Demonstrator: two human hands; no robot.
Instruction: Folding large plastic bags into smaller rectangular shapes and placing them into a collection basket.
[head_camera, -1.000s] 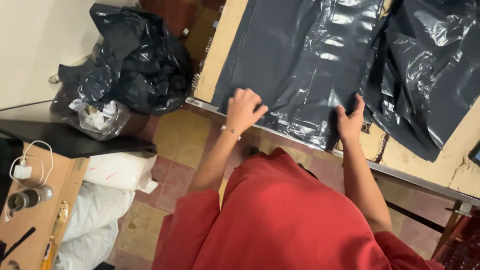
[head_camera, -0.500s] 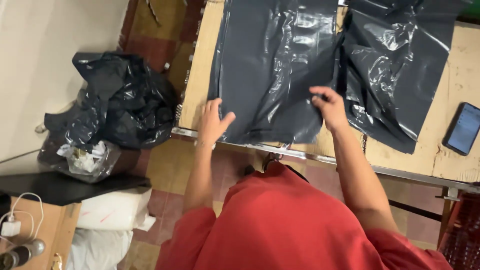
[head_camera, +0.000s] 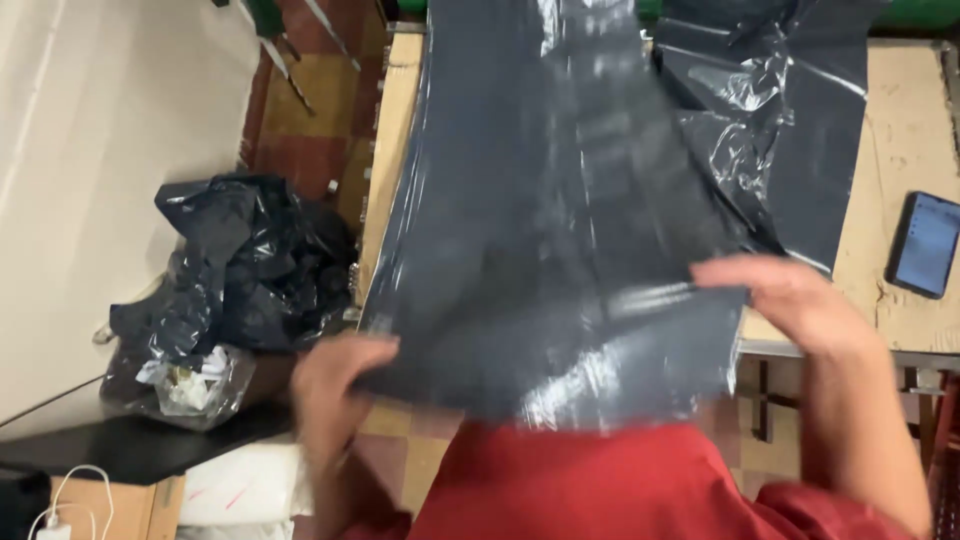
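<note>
Both hands, the left hand (head_camera: 335, 385) and right hand (head_camera: 790, 300), pinch the near corners of a dark plastic sheet (head_camera: 540, 220) lifted off the worktop (head_camera: 900, 130), where a slack grip could let it slide toward the phone (head_camera: 925, 243).

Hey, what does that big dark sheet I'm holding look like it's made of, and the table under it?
The dark sheet looks like thin plastic film, dark grey and glossy: it shows shiny highlights and fine creases, and drapes limply between the left hand and right hand. The table looks like bare wood or board, pale tan and matt, with scuffs, probably unfinished.
</note>
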